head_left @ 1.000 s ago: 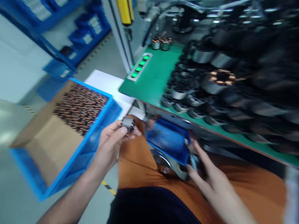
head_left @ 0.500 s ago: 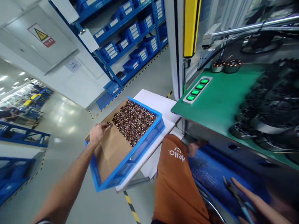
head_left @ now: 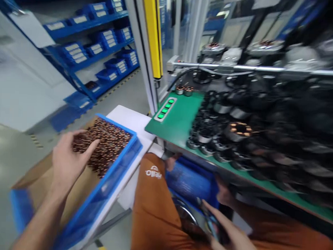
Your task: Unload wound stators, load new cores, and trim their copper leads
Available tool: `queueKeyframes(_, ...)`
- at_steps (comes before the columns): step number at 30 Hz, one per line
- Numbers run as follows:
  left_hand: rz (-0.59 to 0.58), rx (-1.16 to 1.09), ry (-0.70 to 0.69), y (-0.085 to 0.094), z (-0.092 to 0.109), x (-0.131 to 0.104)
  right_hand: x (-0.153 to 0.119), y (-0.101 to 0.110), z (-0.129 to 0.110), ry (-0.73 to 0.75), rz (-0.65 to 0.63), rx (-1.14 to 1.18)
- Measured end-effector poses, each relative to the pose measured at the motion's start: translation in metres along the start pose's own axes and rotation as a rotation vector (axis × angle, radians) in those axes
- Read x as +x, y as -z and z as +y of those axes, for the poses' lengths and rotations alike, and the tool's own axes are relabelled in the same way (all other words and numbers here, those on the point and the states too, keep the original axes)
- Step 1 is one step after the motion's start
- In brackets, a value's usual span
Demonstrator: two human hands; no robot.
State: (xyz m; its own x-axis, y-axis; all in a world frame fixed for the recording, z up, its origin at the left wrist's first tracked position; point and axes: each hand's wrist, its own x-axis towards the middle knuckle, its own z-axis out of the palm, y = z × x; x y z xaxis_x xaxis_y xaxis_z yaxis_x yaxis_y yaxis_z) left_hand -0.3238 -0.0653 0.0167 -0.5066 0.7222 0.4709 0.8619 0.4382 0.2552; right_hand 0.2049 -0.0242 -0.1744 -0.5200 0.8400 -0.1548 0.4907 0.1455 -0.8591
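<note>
My left hand [head_left: 68, 161] hovers over a blue crate [head_left: 134, 138] at the left, its thumb and fingers spread and nothing visible between them. Packed rows of small copper-wound motor stators [head_left: 111, 145] fill the far part of this crate, on a brown cardboard liner [head_left: 79, 195]. Low at the right, above my lap, my right hand [head_left: 231, 229] is closed around pliers [head_left: 207, 214] with blue-and-dark handles, jaws pointing up and left. Motion blur hides the exact kind of pliers.
A green bench [head_left: 180, 122] bears many dark round parts [head_left: 210, 130], one copper-wound stator [head_left: 238, 131] and a panel of green-lit buttons [head_left: 165, 109]. Below it sits a blue bin [head_left: 192, 177]. A yellow-marked post [head_left: 153, 37] and blue shelving [head_left: 85, 31] stand behind.
My view has swung right, bringing more of the bench into sight. My left hand, earlier pinching a stator at the row's edge, is now open over the stators. My right hand still grips the pliers.
</note>
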Motion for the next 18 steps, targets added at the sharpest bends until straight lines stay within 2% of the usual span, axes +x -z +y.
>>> queueKeyframes(2,0.053,-0.213,-0.164,-0.013,0.07,-0.007,0.0,0.008,-0.026,-0.041,-0.111,0.009)
queueKeyframes(4,0.059,-0.421,-0.406,-0.023,0.143,-0.012,0.0,0.016,-0.048,-0.09,-0.113,0.001)
queueKeyframes(6,0.058,-0.562,-0.55,-0.031,0.208,-0.015,-0.004,0.025,-0.06,-0.125,-0.066,0.001)
queueKeyframes(8,-0.002,-0.622,-0.659,-0.041,0.259,-0.014,-0.012,0.033,-0.061,-0.144,-0.02,0.0)
queueKeyframes(9,-0.032,-0.625,-0.707,-0.047,0.277,-0.012,-0.018,0.036,-0.058,-0.152,-0.001,-0.004)
queueKeyframes(12,-0.102,-0.568,-0.829,-0.07,0.31,-0.003,-0.037,0.039,-0.04,-0.167,0.037,-0.019)
queueKeyframes(15,-0.13,-0.487,-0.91,-0.088,0.321,0.009,-0.054,0.036,-0.022,-0.144,0.072,0.004)
queueKeyframes(17,-0.103,-0.476,-0.95,-0.088,0.321,0.014,-0.063,0.032,-0.013,-0.142,0.084,0.022)
queueKeyframes(18,-0.075,-0.492,-0.951,-0.082,0.32,0.014,-0.066,0.031,-0.011,-0.152,0.085,0.027)
